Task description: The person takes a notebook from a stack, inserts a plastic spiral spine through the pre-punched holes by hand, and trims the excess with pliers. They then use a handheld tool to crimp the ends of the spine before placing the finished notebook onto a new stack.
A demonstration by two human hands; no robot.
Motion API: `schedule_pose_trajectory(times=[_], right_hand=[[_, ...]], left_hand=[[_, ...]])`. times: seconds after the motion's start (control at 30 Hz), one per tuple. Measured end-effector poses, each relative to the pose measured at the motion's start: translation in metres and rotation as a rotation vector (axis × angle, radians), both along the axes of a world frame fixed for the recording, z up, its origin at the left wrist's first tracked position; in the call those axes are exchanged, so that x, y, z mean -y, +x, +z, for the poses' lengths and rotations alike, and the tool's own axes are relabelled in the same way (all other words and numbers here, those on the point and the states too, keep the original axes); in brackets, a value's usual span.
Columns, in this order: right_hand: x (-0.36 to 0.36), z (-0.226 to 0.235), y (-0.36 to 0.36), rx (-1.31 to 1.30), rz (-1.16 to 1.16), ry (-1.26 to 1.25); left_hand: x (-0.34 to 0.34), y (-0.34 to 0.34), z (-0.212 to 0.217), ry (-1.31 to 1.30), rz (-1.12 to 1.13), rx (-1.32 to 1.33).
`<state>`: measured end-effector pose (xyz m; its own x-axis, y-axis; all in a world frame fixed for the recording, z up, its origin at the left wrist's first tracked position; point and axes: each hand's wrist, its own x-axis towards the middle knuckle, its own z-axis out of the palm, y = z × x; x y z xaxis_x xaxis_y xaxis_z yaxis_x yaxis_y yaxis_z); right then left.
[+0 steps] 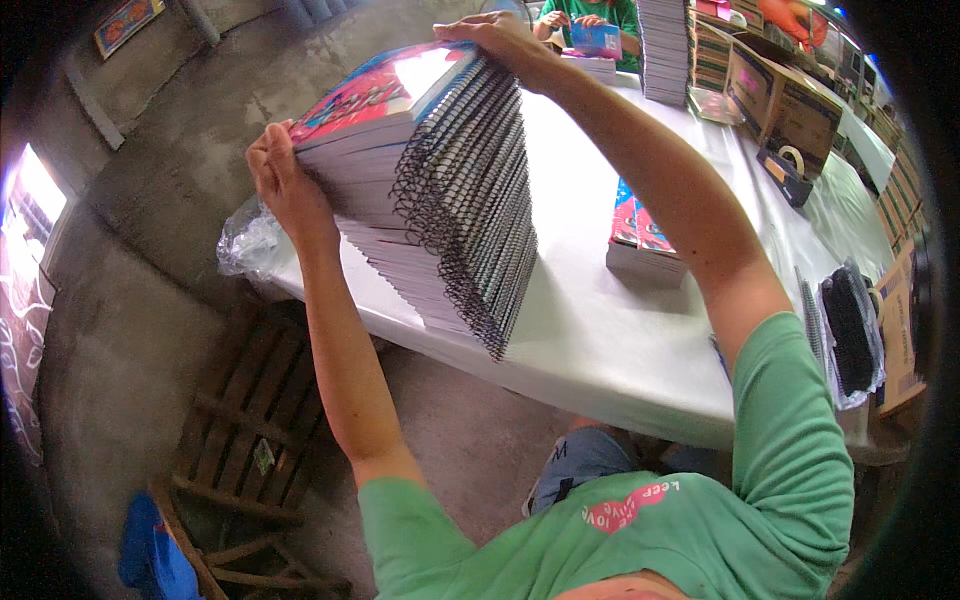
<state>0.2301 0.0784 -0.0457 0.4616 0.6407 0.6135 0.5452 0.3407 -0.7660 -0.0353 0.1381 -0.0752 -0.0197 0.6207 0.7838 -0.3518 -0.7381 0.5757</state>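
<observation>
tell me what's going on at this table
A person has the left hand at the left side of a tall stack of spiral-bound books, near its top, and the right hand at its far top edge. A shorter stack sits on the white-covered table. Beyond, another person handles something blue.

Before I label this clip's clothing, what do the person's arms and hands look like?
The left hand and right hand are ungloved. No watch or bracelet shows. The left sleeve and right sleeve are plain green and short, leaving the forearms bare.
</observation>
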Motion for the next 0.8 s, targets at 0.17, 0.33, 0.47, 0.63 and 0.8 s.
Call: schedule_pose_trajectory(times=[0.17,0.33,0.47,0.63,0.8], right_hand=[[0.006,-0.004,-0.004,0.090,-0.236,0.058],[0.059,-0.050,0.078,0.076,-0.295,-0.119],[0.212,-0.202,0.201,0.160,-0.965,-0.654],[0.272,-0.292,0.182,-0.591,-0.579,-0.872],[0.324,-0.276,0.169,-0.326,-0.589,-0.355]], left_hand=[[-0.006,0.012,-0.009,0.017,-0.058,0.054],[0.005,-0.048,-0.018,-0.024,0.302,0.282],[0.140,-0.053,-0.039,0.615,0.242,0.746],[0.213,0.052,-0.107,0.888,-0.031,0.514],[0.226,0.082,-0.127,0.267,-0.397,0.026]])
